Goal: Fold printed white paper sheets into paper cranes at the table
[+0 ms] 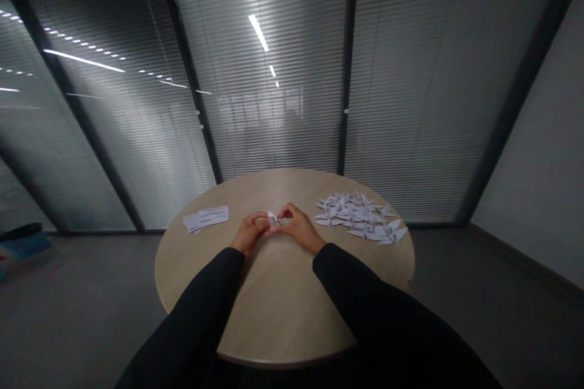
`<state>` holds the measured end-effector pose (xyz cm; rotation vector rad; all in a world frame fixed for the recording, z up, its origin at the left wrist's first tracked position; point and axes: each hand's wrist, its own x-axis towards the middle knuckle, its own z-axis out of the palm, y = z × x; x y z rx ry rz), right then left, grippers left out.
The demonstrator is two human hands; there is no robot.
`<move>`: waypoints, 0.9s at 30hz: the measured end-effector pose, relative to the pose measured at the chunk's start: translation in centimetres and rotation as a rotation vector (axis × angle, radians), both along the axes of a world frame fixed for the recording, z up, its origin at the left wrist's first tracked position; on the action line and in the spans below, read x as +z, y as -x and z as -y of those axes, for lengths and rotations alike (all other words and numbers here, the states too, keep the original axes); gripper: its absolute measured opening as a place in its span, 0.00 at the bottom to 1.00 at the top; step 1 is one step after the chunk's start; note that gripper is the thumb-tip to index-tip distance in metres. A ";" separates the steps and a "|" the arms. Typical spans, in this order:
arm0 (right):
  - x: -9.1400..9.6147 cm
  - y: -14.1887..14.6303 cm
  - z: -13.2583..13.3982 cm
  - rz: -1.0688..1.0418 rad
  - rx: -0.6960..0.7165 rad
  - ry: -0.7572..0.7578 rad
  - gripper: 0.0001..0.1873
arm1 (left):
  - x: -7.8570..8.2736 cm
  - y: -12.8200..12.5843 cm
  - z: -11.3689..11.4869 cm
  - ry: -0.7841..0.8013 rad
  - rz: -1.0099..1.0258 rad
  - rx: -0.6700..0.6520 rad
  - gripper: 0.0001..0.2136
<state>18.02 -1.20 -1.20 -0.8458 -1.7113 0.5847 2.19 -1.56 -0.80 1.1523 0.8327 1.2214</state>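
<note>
A small piece of folded white paper [272, 217] is pinched between my two hands over the middle of the round table. My left hand [250, 232] grips it from the left, fingers closed. From the other side, my right hand [298, 228] holds it between thumb and fingertips. Its exact folded shape is too small and partly covered to make out. To the right lies a spread of folded white paper cranes [360, 216]. On the left rests a loose stack of white paper strips [206, 218].
The round wooden table [283, 310] stands close to glass partitions with blinds [283, 134]. A white wall [538, 152] rises on the right. On the floor at far left sits a blue bin-like container [26, 242], partly cut off from clear view.
</note>
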 end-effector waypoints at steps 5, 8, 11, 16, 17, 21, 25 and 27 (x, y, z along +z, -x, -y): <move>-0.5 0.1 -0.2 -0.098 0.099 0.177 0.20 | 0.0 -0.1 0.2 -0.059 -0.039 0.009 0.16; -0.7 0.1 -0.3 -0.113 0.129 0.230 0.19 | 0.0 -0.3 0.2 -0.064 -0.050 0.030 0.16; -0.9 0.1 -0.5 -0.133 0.138 0.270 0.19 | -0.1 -0.4 0.2 -0.066 -0.066 0.032 0.16; -1.0 -0.1 -0.7 -0.165 0.151 0.320 0.19 | -0.1 -0.4 0.2 -0.091 -0.097 0.006 0.16; -1.0 -0.1 -0.7 -0.172 0.149 0.334 0.19 | -0.1 -0.4 0.2 -0.097 -0.102 0.001 0.16; -0.8 -0.2 -0.5 -0.210 0.160 0.389 0.18 | 0.0 -0.5 0.5 -0.105 -0.105 -0.011 0.18; -0.7 -0.2 -0.2 -0.231 0.175 0.431 0.18 | 0.1 -0.7 0.7 -0.134 -0.143 -0.019 0.19; -0.7 -0.1 -0.2 -0.238 0.182 0.442 0.18 | 0.2 -0.7 0.8 -0.138 -0.170 -0.021 0.19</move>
